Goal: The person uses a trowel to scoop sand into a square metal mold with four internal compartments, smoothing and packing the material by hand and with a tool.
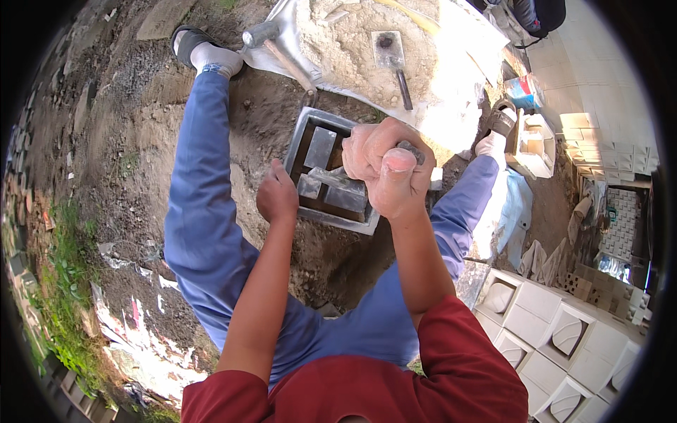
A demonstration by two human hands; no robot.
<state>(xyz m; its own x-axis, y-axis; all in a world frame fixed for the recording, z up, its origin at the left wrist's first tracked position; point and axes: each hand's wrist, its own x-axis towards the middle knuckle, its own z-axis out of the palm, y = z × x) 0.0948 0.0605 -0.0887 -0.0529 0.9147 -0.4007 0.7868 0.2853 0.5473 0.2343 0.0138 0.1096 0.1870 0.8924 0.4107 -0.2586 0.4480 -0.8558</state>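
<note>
A grey metal block mould (367, 227) lies on the dirt between my legs, its inside split into compartments by flat plates. My left hand (277, 193) is closed at the mould's left side; the fingertips are partly hidden against its rim. Above the mould's right half, my dusty right hand (388, 166) is wrapped in a fist round a hand tool, whose dark handle end (411, 151) pokes out by the thumb. A flat grey blade (330, 178) shows on the other side of the fist, over the mould; the hand hides how they join.
Beyond the mould, a pale powder heap (338, 53) rests on a white sheet with a square trowel (388, 53) on it. A mallet (261, 34) lies at the sheet's left edge. White hollow blocks (529, 317) are stacked at right, near a bucket (524, 92).
</note>
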